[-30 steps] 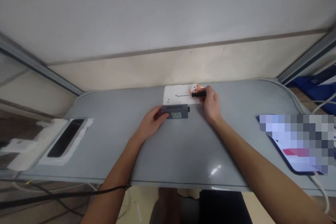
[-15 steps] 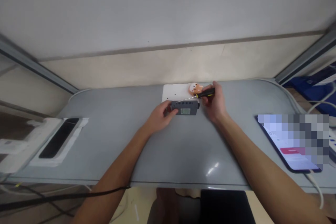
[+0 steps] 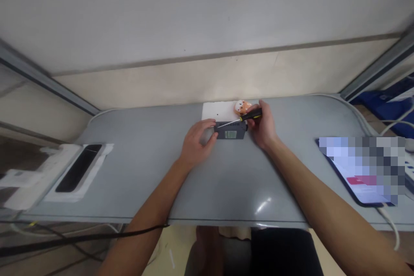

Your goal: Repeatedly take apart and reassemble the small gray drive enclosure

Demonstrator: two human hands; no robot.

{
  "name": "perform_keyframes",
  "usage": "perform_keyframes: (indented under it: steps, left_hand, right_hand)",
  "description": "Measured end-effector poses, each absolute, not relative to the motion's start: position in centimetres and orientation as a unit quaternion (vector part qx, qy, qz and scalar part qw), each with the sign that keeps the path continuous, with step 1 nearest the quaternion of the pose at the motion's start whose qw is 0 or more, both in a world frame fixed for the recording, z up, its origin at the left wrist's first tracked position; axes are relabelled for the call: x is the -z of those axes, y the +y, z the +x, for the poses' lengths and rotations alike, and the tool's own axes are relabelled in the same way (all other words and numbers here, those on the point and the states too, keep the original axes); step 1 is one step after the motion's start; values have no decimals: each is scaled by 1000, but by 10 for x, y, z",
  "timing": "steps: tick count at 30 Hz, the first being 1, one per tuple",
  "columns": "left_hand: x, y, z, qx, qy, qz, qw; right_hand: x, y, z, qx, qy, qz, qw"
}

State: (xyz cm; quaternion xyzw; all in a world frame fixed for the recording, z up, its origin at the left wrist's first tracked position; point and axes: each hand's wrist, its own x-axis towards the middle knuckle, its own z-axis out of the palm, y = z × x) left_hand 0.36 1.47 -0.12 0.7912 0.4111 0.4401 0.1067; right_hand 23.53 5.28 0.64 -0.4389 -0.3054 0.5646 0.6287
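My left hand (image 3: 198,141) grips the left end of a small dark grey box (image 3: 237,133) between thumb and fingers. The box has a row of vent slots along its upper edge and a pale label on the side facing me. A screwdriver (image 3: 252,115) with a black and yellow handle is in my right hand (image 3: 264,127), fingers wrapped round it. Its thin shaft points left, and the tip lies at the left part of the vented face. Whether the tip sits in a hole or screw is too small to tell.
Behind the box lie a white sheet (image 3: 210,111) and an orange and white animal figure (image 3: 241,107) on the grey table (image 3: 145,138). A dark phone (image 3: 79,168) rests on white paper at left. A lit phone (image 3: 365,192) with a cable lies at right.
My left hand has shifted its hold, with fingers now straighter at the box's left end. The screwdriver tip still meets the box's left part. The whole view has shifted slightly.
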Motion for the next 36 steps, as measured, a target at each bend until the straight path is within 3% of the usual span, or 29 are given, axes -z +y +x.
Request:
perform_keyframes:
  steps: [27,36]
  left_hand:
    - [7,18,-2,-402,419,811,70]
    - [-2,20,-11,-444,410,797,22]
  right_hand:
    - [-4,57,236,-576,-292,-424,635]
    - [7,54,227,-480,-366,-494,626]
